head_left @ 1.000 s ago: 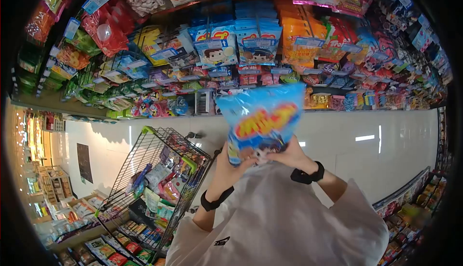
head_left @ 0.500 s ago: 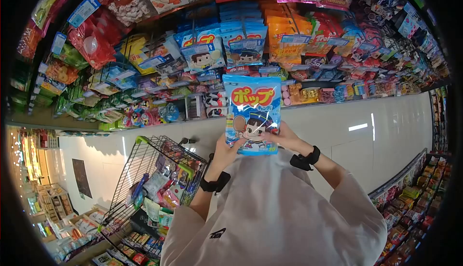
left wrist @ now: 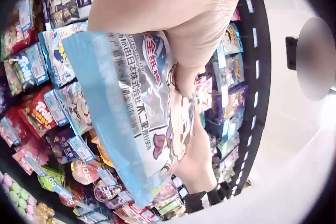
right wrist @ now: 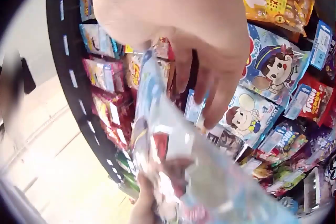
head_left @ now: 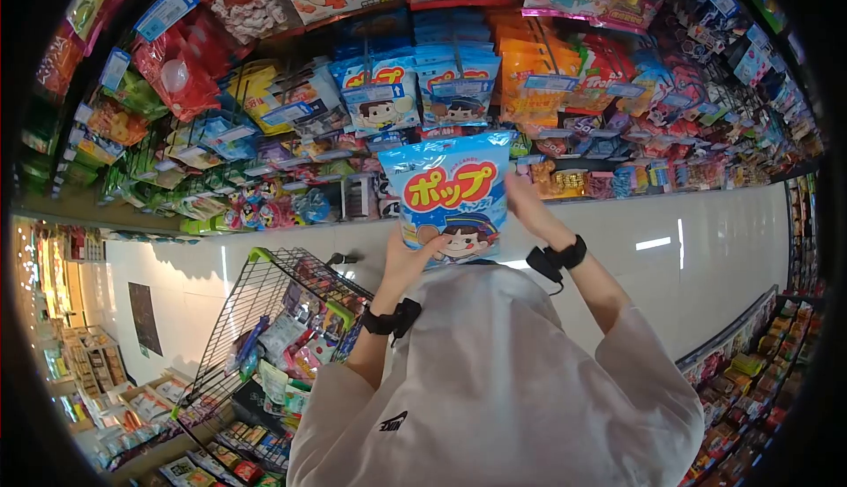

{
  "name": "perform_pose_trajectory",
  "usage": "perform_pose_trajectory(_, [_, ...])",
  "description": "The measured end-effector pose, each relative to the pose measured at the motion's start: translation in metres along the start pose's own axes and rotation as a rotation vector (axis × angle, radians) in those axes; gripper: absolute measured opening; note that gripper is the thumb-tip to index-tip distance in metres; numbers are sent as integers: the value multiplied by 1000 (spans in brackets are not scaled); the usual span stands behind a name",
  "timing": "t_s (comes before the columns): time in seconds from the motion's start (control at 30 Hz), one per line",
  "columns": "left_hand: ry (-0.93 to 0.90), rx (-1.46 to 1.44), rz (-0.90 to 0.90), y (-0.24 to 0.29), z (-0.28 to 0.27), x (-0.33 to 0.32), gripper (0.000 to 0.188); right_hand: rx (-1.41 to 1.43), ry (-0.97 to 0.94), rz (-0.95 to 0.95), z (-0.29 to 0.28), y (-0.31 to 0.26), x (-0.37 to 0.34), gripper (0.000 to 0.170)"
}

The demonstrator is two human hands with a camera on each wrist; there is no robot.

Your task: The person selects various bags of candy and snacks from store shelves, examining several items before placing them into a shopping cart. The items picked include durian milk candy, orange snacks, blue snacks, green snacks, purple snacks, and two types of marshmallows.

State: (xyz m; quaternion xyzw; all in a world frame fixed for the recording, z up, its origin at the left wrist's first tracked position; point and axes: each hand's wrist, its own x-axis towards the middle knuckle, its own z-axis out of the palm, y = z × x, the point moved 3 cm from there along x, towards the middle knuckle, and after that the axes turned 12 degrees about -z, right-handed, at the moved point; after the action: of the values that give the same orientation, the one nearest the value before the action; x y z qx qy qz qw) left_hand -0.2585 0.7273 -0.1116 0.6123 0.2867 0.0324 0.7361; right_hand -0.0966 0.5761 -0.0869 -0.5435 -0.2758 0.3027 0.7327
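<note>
A blue candy bag (head_left: 453,189) with red and yellow lettering and a cartoon child in a cap is held up at chest height. My left hand (head_left: 406,262) grips its lower left side, thumb across the printed front. In the left wrist view, the hand (left wrist: 173,19) holds the bag (left wrist: 118,108) by its edge, small print showing. At the bag's right edge is my right hand (head_left: 532,212). In the right wrist view, that hand's fingers (right wrist: 212,95) extend loosely past the edge of the bag (right wrist: 205,166), whose clear back shows wrapped candies.
Shelves ahead carry hanging candy packs (head_left: 379,103), among them similar blue bags and orange ones (head_left: 538,72). A wire shopping cart (head_left: 231,310) with several packages stands to the left. More shelving (head_left: 750,355) runs along the right, beyond the tiled floor (head_left: 609,266).
The bag straightened upright, then leaned slightly left. My right hand moved off the lower front of the bag, up to its right edge. The left hand kept its grip.
</note>
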Motion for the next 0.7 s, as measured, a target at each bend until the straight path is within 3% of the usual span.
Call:
perform_pose_trajectory(0.03, [4, -10, 3, 1, -4, 0, 43, 347, 192, 65, -7, 5, 15, 38])
perform_pose_trajectory(0.1, [-5, -47, -13, 1, -14, 0, 38, -196, 45, -138, -41, 22, 50, 41])
perform_pose_trajectory(0.23, [76, -4, 62, -7, -33, 9, 34, -249, 38, -253, -63, 39, 104, 38])
perform_pose_trajectory(0.3, [115, 39, 102, -23, -44, 22, 34, 14, 131, -277, -75, 42, 117, 36])
perform_pose_trajectory(0.37, [151, 81, 139, -38, -51, 37, 34, 25, 92, -283, -86, 34, 117, 35])
perform_pose_trajectory(0.47, [136, 129, 103, -47, -52, 63, 33, 18, 19, -287, -80, 5, 111, 48])
perform_pose_trajectory(0.53, [-18, 101, 39, -40, -39, 79, 34, 109, -67, -291, -62, -19, 104, 55])
perform_pose_trajectory(0.7, [-102, 196, 153, -34, -8, 135, 36, 300, -140, -228, -57, -45, 114, 54])
